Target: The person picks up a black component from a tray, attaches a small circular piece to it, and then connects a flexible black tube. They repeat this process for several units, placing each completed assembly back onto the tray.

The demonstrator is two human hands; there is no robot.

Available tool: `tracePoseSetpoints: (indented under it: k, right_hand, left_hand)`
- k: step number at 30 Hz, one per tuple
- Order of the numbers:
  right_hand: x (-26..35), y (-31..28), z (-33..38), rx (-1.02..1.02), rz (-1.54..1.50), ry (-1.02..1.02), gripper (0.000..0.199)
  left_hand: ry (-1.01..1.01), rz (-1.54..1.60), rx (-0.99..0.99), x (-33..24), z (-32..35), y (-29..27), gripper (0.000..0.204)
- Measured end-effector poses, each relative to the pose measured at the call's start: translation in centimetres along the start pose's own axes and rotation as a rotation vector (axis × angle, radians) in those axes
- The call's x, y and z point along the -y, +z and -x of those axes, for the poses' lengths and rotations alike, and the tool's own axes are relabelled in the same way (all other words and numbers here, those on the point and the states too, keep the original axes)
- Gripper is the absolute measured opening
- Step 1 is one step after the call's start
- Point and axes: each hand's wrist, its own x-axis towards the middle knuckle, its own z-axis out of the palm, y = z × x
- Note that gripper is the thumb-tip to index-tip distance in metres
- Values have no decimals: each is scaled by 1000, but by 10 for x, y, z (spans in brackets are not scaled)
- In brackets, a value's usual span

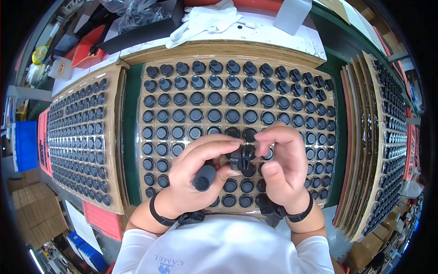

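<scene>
My left hand (194, 166) pinches a small black part (242, 157) with a slotted, clip-like end between thumb and fingers. From the same hand sticks out a black cylinder (204, 178) with a textured round end. Whether the two are joined is hidden by the palm. To the right of the part, my right hand (287, 164) has its thumb and curled fingers apart, the fingertips close to the part. Below both hands lies a large tray (140, 109) filled with rows of round black pieces (215, 99). In the two far rows, the pieces carry a smaller knob on top.
Another filled tray (114, 150) stands at the left, and a stack of trays (358, 146) leans at the right. On the white shelf behind lie white gloves (207, 20), a black box (146, 32) with clear plastic bags and a red bin (89, 50). Blue crates (25, 146) are farther left.
</scene>
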Motion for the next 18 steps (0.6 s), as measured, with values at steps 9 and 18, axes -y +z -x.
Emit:
tracePoseSetpoints:
  k: [9,18]
  right_hand:
    - [6,11,3,-65,-505,333,28]
    - [5,12,0,-2,-209,157,23]
  left_hand:
    - [16,20,10,1,1,0,37]
    - [59,4,5,0,0,1,37]
